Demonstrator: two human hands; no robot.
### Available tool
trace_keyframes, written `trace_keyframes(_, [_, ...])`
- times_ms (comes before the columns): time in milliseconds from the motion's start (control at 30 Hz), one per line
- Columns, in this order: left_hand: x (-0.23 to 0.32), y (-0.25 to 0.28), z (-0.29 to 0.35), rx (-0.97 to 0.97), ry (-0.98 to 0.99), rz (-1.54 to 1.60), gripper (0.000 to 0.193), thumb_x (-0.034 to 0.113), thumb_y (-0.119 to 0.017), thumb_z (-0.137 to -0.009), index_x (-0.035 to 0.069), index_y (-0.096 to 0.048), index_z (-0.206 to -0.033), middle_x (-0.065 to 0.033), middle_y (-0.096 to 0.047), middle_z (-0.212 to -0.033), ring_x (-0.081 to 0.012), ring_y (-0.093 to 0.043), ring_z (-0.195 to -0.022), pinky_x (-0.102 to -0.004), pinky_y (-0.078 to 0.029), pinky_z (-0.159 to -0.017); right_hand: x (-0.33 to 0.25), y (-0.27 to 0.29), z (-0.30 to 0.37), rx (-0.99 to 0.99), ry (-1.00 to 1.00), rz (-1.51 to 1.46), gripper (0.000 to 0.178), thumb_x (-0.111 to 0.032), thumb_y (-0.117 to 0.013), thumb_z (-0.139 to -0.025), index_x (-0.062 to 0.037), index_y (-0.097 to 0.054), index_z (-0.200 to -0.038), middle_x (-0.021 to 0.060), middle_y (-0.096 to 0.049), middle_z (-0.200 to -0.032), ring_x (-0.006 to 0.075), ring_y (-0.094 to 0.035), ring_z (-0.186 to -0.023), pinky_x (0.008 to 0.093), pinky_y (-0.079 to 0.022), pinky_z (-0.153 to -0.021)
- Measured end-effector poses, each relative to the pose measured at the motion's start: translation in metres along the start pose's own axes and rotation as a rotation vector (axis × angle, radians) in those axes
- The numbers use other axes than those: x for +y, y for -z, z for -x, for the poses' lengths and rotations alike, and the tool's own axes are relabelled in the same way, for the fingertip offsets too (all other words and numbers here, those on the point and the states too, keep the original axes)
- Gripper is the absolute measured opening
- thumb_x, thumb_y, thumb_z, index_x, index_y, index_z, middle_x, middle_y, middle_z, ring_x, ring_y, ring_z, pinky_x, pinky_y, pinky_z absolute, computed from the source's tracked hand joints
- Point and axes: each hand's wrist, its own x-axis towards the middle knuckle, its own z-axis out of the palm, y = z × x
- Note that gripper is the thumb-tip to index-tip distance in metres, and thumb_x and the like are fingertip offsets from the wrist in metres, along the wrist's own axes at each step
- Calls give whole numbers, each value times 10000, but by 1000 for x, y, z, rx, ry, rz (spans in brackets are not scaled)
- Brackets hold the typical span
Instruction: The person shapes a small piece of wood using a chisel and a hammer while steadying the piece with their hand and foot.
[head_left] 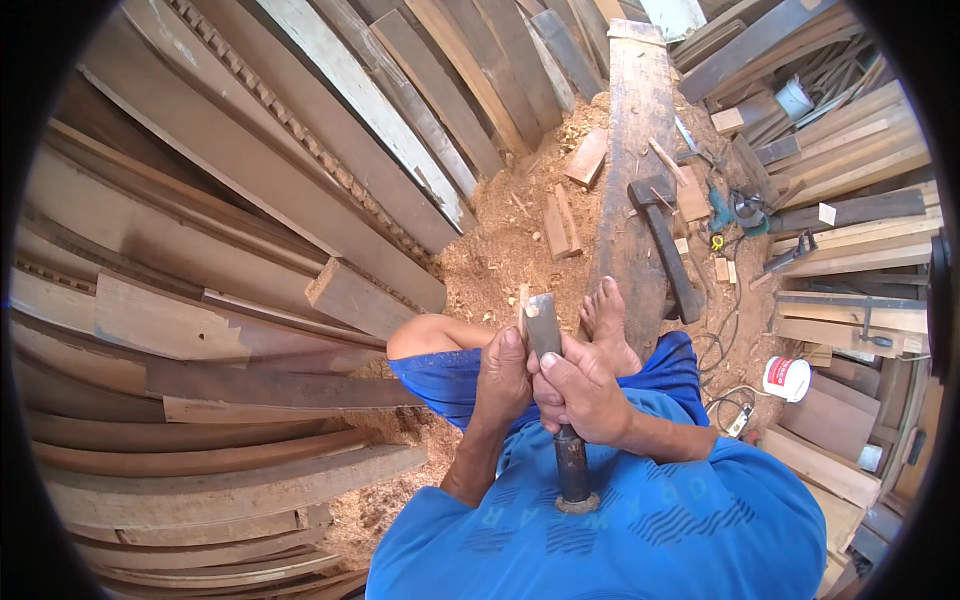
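Note:
My right hand [588, 392] is closed round a chisel [543, 328], which has a broad grey metal blade and a dark handle. The blade points away from me, and the handle's frayed butt end lies close to my blue shirt. Beside the blade, my left hand [504, 378] is closed with its thumb up, pinching a thin strip of wood [523, 305]. Some left fingers are hidden, and I cannot tell whether they also touch the chisel. Beyond my bare foot, a dark hammer [665, 250] rests on a long worn plank [640, 130].
Boards [250, 230] lean and lie stacked along the left. Sawdust and shavings [500, 250] cover the floor, with wood offcuts [560, 222] on it. To the right are a teal power tool [748, 212], a white bucket [787, 378], a power strip [740, 420] with cords, and more timber [850, 250].

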Motion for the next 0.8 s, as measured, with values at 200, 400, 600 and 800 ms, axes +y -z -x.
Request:
trace_keyframes(200, [-104, 20, 54, -12, -125, -531, 315, 258, -373, -1042, 31, -537, -898, -6, -487, -626, -88, -454, -506, -240, -390, -459, -18, 4, 28, -26, 402, 217, 159, -192, -382, -1008, -58, -467, -1000, -6, -433, -651, 64, -416, -489, 253, -421, -461])
trace_keyframes(400, [-21, 15, -19, 187, 2, 42, 379, 394, -399, -1035, 72, -536, -889, 40, -474, -658, -30, -419, -565, -181, -335, -486, -8, 12, -28, 47, 35, -75, 128, -200, -415, -1003, -89, -477, -1011, -19, -411, -657, 71, -381, -480, 269, -435, -482])
trace_keyframes(600, [-4, 24, -33, 111, -58, -272, 356, 340, -364, -1048, 60, -563, -957, 25, -556, -727, -75, -509, -605, -223, -435, -548, 3, 0, -19, -84, -93, -131, 118, -183, -405, -1005, -78, -454, -979, -14, -440, -648, 71, -401, -460, 264, -424, -441])
trace_keyframes(800, [-34, -7, 39, -229, 10, -472, 444, 397, -352, -1041, 21, -539, -897, -24, -585, -700, -114, -565, -595, -247, -448, -511, -21, -3, 24, -14, 230, 34, 123, -171, -389, -1005, -63, -440, -976, -16, -414, -608, 57, -387, -460, 252, -414, -448])
